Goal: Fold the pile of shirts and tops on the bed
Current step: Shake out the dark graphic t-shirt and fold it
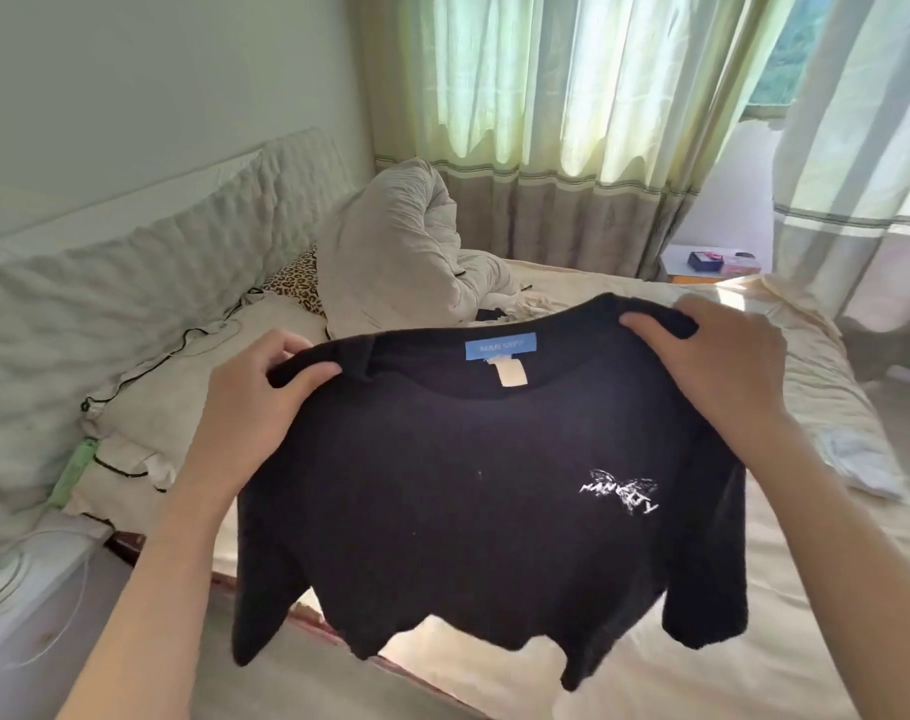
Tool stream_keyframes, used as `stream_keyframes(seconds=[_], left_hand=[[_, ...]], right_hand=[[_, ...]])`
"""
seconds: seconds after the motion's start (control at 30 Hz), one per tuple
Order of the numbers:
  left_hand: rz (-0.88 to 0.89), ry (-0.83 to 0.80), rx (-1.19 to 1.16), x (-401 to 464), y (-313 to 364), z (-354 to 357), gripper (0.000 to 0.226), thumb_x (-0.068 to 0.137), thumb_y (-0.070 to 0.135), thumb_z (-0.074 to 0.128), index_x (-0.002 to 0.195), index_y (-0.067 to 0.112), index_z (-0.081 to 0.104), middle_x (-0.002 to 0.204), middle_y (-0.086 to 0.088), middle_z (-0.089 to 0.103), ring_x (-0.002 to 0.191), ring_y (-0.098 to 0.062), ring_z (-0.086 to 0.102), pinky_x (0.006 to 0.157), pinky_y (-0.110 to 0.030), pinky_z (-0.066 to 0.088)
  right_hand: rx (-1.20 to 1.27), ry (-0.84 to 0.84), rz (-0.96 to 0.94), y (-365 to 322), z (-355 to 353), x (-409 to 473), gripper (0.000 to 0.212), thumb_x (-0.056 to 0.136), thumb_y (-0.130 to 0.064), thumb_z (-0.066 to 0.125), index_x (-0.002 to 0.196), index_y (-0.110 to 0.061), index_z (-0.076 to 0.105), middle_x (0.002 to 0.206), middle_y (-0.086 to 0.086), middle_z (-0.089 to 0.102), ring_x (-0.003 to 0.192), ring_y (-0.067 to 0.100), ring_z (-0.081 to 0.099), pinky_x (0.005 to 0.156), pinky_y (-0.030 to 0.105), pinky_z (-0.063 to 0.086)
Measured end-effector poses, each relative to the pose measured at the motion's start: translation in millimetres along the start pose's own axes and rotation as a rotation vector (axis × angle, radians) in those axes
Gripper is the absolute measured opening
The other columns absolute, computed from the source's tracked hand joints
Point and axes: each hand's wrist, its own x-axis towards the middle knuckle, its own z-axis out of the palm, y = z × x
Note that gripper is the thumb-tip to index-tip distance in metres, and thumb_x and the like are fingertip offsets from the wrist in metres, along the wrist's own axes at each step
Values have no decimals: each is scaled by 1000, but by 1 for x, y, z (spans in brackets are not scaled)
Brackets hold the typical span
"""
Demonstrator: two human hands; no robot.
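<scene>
A black T-shirt (442, 511) hangs in the air over the near edge of the bed (806, 641), front toward me, with a blue neck label and a small white print on the chest. My left hand (255, 402) grips its left shoulder, thumb over the cloth. My right hand (718, 356) grips the right shoulder the same way. The hem and both short sleeves hang loose below. Just past the collar, a bit of dark and pale clothing (499, 311) lies on the bed, mostly hidden by the shirt.
A rolled-up beige duvet (401, 241) lies at the far side of the bed, beside a leopard-print pillow (297, 283) and cream pillows (183, 376). A white garment (858, 459) lies at the bed's right edge. Curtains (572, 122) and a bedside table (712, 262) stand behind.
</scene>
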Motion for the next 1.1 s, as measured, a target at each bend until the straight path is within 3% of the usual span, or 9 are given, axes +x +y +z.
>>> stream_keyframes(seconds=[0.17, 0.3, 0.4, 0.5, 0.73, 0.83, 1.0, 1.1], left_hand=[[-37, -97, -9, 28, -34, 19, 20, 90, 17, 60, 78, 32, 53, 79, 9, 59, 72, 0, 55, 62, -7, 38], [-189, -167, 46, 56, -96, 73, 5, 92, 22, 57, 93, 17, 60, 85, 0, 61, 86, -21, 56, 69, -27, 39], [-268, -207, 190, 79, -156, 131, 18, 92, 30, 57, 101, 15, 62, 96, -4, 62, 93, -22, 56, 76, -31, 40], [-327, -264, 407, 95, -224, 191, 28, 95, 39, 50, 108, 15, 58, 103, -8, 65, 96, -30, 59, 72, -33, 42], [-289, -344, 679, 123, -372, 311, 35, 97, 45, 37, 109, 15, 51, 86, -11, 64, 80, -33, 60, 62, -35, 42], [-238, -388, 737, 131, -411, 348, 36, 98, 41, 37, 113, 12, 52, 89, -15, 65, 81, -36, 60, 61, -36, 40], [-253, -415, 738, 153, -463, 392, 33, 98, 39, 39, 113, 13, 54, 101, -17, 65, 93, -39, 58, 68, -39, 40], [-309, -492, 743, 162, -489, 414, 30, 98, 39, 41, 106, 15, 56, 104, -14, 64, 96, -37, 57, 72, -38, 40]], right_hand=[[-23, -73, -6, 2, 41, 28, 53, 80, -63, 57, 65, -12, 55, 61, -2, 50, 70, 25, 48, 65, 31, 29], [-114, -244, -31, 16, 128, 48, 50, 82, -63, 54, 87, -14, 66, 86, 7, 66, 90, 31, 61, 68, 31, 33], [-134, -347, -36, 41, 213, 58, 51, 84, -62, 52, 86, -12, 64, 88, 9, 67, 89, 32, 62, 66, 31, 34], [-165, -438, -35, 69, 308, 61, 51, 86, -61, 51, 81, -11, 60, 85, 11, 68, 88, 33, 62, 66, 33, 34], [-210, -599, -108, 125, 504, 63, 50, 93, -54, 43, 76, -8, 53, 79, 12, 62, 84, 35, 59, 64, 34, 30], [-193, -633, -104, 146, 565, 57, 46, 97, -49, 39, 69, -13, 40, 84, 18, 63, 86, 39, 58, 65, 36, 29], [-225, -654, -126, 170, 631, 59, 40, 99, -45, 37, 77, -12, 45, 91, 21, 64, 89, 41, 58, 66, 36, 28], [-216, -757, -89, 183, 662, 56, 43, 99, -43, 38, 77, -8, 50, 88, 21, 64, 85, 40, 58, 65, 37, 32]])
